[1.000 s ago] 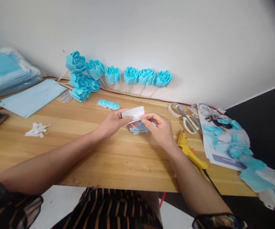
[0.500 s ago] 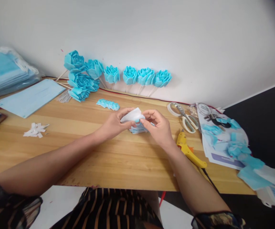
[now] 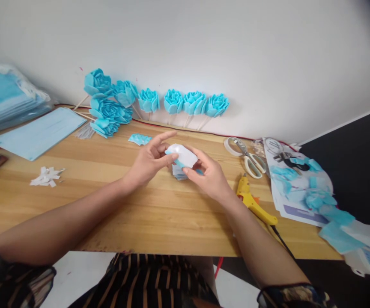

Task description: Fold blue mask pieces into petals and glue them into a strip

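Note:
A small white-and-blue fabric petal (image 3: 185, 156) is raised over the middle of the table, its white face up. My right hand (image 3: 209, 173) grips its right side between thumb and fingers. At its left edge my left hand (image 3: 149, 160) pinches with the thumb, the index finger stretched out above. Beneath the hands lies a small stack of cut blue pieces (image 3: 178, 172), partly hidden. Behind my left hand a row of folded blue petals (image 3: 136, 139) rests on the wood, its right end covered.
Blue fabric roses (image 3: 173, 101) on sticks lean along the wall. Blue sheets (image 3: 40, 132) and white scraps (image 3: 47, 176) lie left. Scissors (image 3: 252, 164), a yellow glue gun (image 3: 255, 207) with its cord and a paper sheet (image 3: 278, 188) with blue scraps occupy the right.
The petal has turned and flattened, showing more of its white face. My left index finger has lifted away from it, and my left hand has shifted slightly left.

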Demonstrator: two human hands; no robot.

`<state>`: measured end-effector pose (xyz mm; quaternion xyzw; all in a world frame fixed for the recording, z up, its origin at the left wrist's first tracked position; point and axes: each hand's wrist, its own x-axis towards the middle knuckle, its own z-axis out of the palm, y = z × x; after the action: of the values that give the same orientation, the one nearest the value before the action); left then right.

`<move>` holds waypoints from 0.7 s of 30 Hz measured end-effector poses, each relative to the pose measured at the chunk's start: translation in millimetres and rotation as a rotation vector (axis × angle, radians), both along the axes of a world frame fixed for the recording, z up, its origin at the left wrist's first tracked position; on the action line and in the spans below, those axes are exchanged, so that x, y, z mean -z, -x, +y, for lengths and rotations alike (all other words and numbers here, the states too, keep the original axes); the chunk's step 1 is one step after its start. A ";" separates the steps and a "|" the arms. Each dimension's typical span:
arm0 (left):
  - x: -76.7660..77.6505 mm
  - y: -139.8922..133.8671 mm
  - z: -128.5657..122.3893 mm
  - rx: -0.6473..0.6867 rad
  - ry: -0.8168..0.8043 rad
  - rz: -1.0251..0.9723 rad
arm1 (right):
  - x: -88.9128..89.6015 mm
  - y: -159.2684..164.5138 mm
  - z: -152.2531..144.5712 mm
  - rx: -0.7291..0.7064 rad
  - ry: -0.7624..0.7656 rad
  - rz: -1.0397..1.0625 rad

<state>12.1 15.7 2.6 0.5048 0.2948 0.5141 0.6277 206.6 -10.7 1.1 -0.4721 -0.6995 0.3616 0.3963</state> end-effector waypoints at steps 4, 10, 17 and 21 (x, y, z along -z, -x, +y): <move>2.9 -2.8 -0.4 0.104 0.095 -0.017 | 1.9 0.0 0.9 0.070 -0.043 0.053; 4.8 -0.4 -1.8 0.052 0.090 0.142 | 0.7 -0.1 1.5 0.050 -0.035 0.057; 2.3 0.6 -3.1 0.077 0.033 0.274 | -0.1 -2.5 0.9 0.082 -0.006 0.104; 5.3 0.7 -1.6 0.063 0.068 0.223 | -5.6 -1.7 -0.5 0.103 -0.027 0.100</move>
<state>11.3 14.1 -2.6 0.5464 0.3639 0.4245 0.6236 208.2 -11.2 6.8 -0.4833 -0.6585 0.3545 0.4550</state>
